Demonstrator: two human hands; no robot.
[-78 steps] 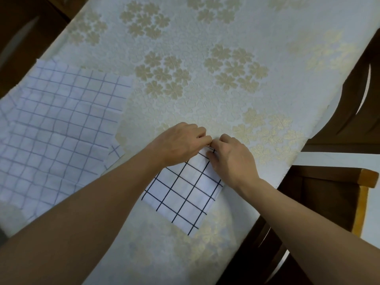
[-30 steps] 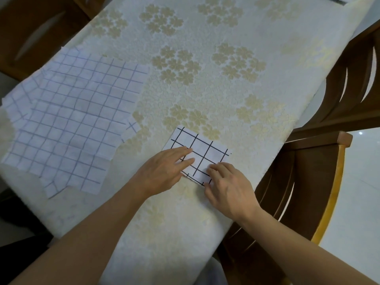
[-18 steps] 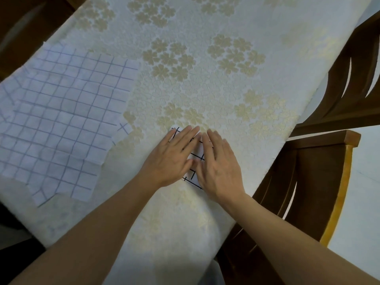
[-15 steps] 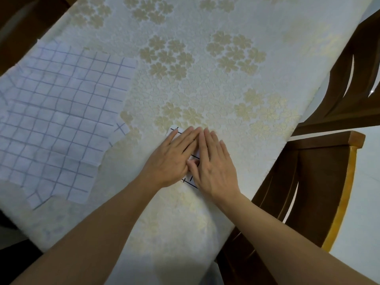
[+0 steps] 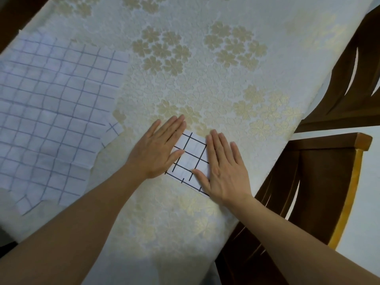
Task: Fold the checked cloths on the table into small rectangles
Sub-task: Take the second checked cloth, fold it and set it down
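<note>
A white cloth with black checks (image 5: 190, 159), folded into a small rectangle, lies near the table's right edge. My left hand (image 5: 157, 148) rests flat on its left side with straight fingers. Pressing flat on the cloth's right side is my right hand (image 5: 225, 167), its thumb lying across the lower part. A strip of the cloth shows between the two hands. To the left, a stack of unfolded white cloths with faint blue checks (image 5: 53, 112) lies spread out.
The table (image 5: 205, 68) wears a cream cloth with gold flower patterns. Two dark wooden chairs stand at the right: one by the near edge (image 5: 320, 182), another further back (image 5: 349, 79). Pale floor shows beyond them.
The cloth was folded from a larger square into a small rectangle. Both hands then pressed together on it and have now slid apart, uncovering its middle.
</note>
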